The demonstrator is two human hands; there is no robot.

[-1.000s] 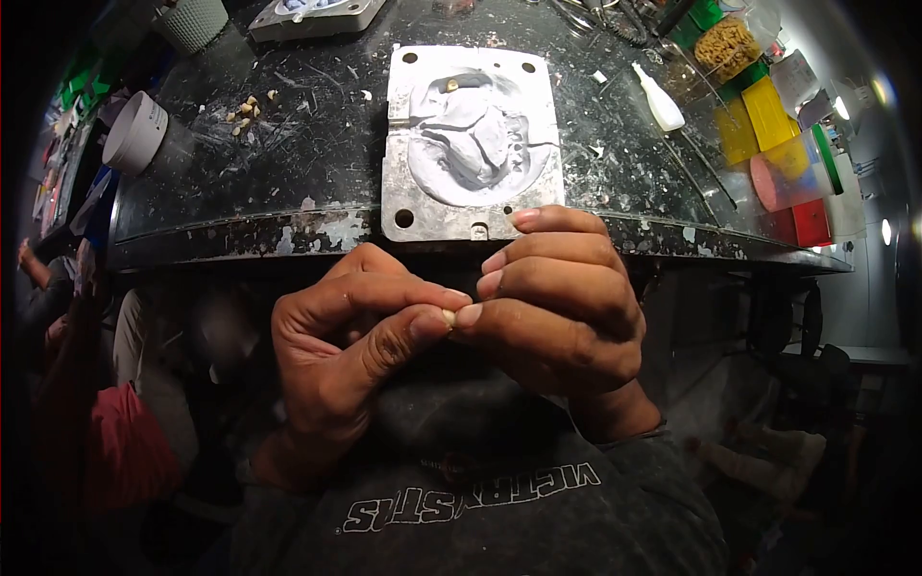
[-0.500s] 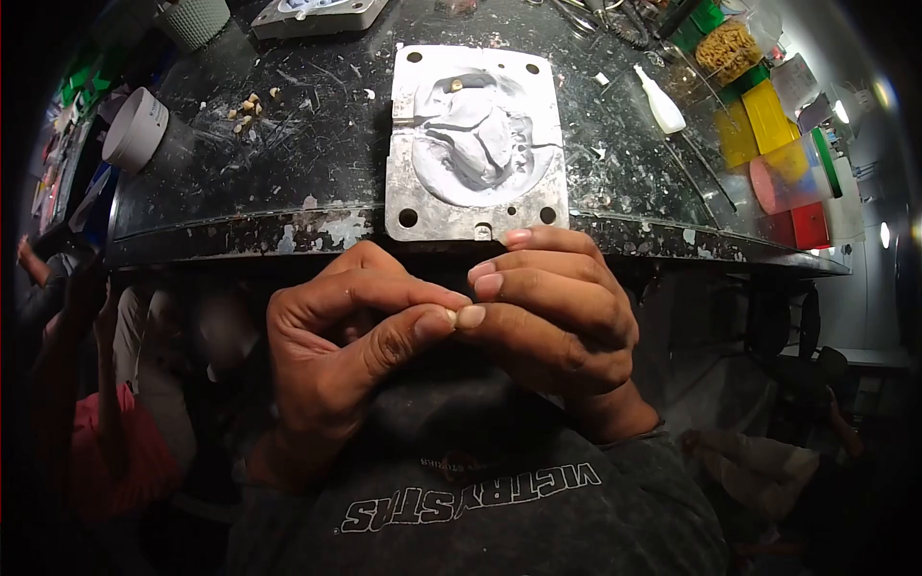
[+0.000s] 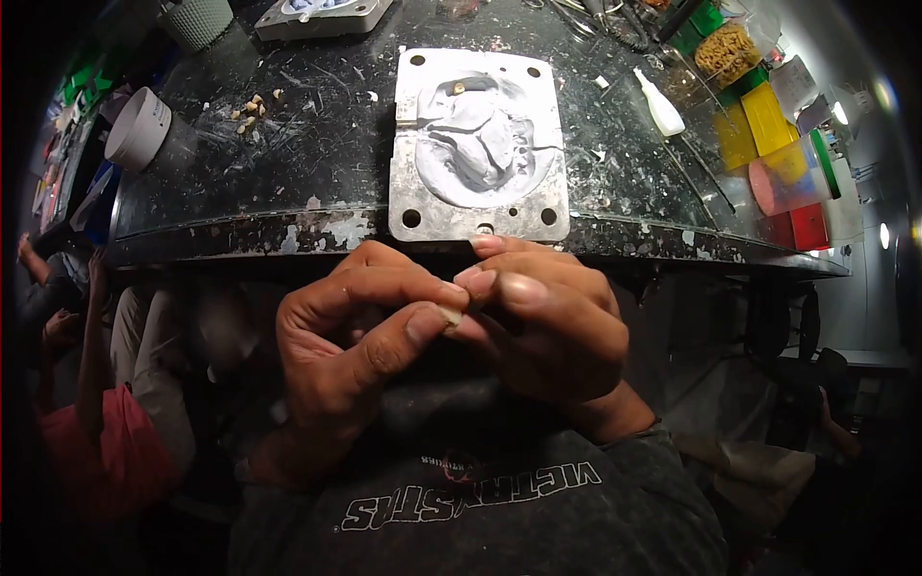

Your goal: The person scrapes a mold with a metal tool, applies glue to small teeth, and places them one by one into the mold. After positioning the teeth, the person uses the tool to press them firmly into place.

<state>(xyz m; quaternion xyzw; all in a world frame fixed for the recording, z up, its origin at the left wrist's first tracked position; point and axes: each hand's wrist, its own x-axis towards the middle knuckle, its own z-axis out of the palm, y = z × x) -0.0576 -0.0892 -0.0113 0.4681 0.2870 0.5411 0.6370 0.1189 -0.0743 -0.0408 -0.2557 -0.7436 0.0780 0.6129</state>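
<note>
My left hand (image 3: pixel 360 336) and my right hand (image 3: pixel 547 322) meet fingertip to fingertip just below the table's front edge. Between the left thumb and forefinger sits a tiny pale piece (image 3: pixel 451 317), and the right fingertips touch it too. Right behind the hands a grey metal mould plate (image 3: pixel 477 206) lies flat on the black table (image 3: pixel 288 163), its round cavity filled with grey putty (image 3: pixel 475 144). A small tan bit (image 3: pixel 459 88) rests near the top of the cavity.
A grey cup (image 3: pixel 139 130) lies on its side at the left. Tan crumbs (image 3: pixel 250 108) are scattered beyond it. A white squeeze bottle (image 3: pixel 658 104) and coloured boxes (image 3: pixel 768 125) stand at the right. Another mould (image 3: pixel 322 14) sits at the back. A person in red (image 3: pixel 91 432) sits low left.
My right hand's fingers have curled lower and closer over the small piece. The left hand has barely moved. The view has shifted slightly.
</note>
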